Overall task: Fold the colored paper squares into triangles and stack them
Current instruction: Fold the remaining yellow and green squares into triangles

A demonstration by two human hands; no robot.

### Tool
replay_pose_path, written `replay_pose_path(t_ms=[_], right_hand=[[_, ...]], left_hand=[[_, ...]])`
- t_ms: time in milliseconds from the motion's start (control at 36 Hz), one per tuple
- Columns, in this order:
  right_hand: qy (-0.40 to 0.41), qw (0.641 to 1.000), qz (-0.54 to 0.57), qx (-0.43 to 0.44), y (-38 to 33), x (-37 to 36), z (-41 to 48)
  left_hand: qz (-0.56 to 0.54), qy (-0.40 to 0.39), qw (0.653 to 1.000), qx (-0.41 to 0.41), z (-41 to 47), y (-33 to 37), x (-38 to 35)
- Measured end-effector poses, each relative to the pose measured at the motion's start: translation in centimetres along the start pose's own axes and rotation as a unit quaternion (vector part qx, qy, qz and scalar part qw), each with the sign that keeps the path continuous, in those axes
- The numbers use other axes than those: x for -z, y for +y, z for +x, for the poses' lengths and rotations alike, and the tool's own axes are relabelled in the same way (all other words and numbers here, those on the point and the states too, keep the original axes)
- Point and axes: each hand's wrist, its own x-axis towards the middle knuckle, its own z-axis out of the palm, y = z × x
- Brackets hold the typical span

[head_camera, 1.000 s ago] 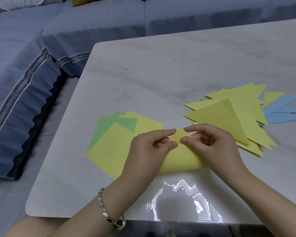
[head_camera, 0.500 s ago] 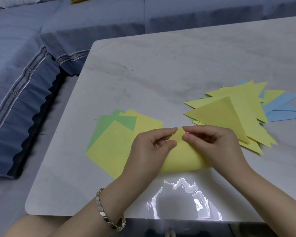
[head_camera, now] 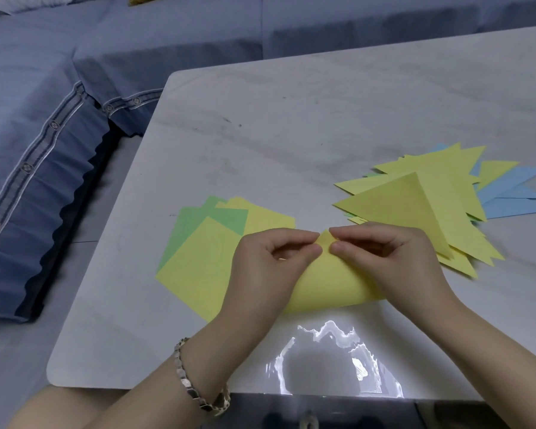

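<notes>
Two hands meet at the lower middle of the frame over a yellow paper sheet (head_camera: 328, 283) that is bent over on itself, its folded edge still rounded and lying toward the bottom of the frame. The left hand (head_camera: 270, 267) and the right hand (head_camera: 393, 258) each pinch the sheet's top corner between thumb and forefinger, fingertips nearly touching one another, with the paper's point poking up between them. A metal bracelet (head_camera: 198, 385) circles the left wrist.

Just left of the hands, partly under the left one, lies a loose pile of flat squares (head_camera: 205, 243), yellow on top with green showing at the upper left edge. At the right of the frame, just beside the right hand, sits a spread heap of folded triangles (head_camera: 415, 199), mostly yellow, with blue ones fanning out toward the right edge. All of it rests on a pale marbled table (head_camera: 291, 125). A blue sofa (head_camera: 59, 119) fills the upper left.
</notes>
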Motion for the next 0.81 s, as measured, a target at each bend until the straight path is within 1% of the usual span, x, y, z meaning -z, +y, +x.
replay_pose_path(t_ms=[333,556,639,667,694,722,778,806], right_hand=[[-0.009,1.000,-0.013,-0.012,0.3,0.2,0.5],[0.011,0.999,-0.027,-0.029,1.4,0.1,1.8],[0.013,0.997,-0.052,-0.046,2.3,0.3,2.6],[0.016,0.996,-0.078,-0.042,2.5,0.3,2.7],[0.022,0.991,-0.130,-0.019,2.7,0.3,2.7],[0.030,0.979,-0.199,0.024,2.9,0.2,2.6],[0.025,0.939,-0.315,0.137,3.4,-0.2,2.3],[-0.001,0.920,-0.348,0.178,3.7,-0.4,2.0]], left_hand=[[0.035,-0.015,0.999,-0.003,0.6,-0.5,-0.3],[0.055,-0.013,0.998,0.005,2.7,-1.7,-1.3],[0.065,-0.012,0.998,0.012,3.9,-2.3,-1.8],[0.068,-0.009,0.998,0.013,4.2,-2.6,-2.0],[0.073,-0.005,0.997,0.014,4.6,-2.8,-2.1],[0.079,0.000,0.997,0.014,5.0,-3.1,-2.2],[0.080,0.015,0.996,0.021,5.8,-3.7,-2.4],[0.077,0.024,0.996,0.028,6.1,-4.0,-2.5]])
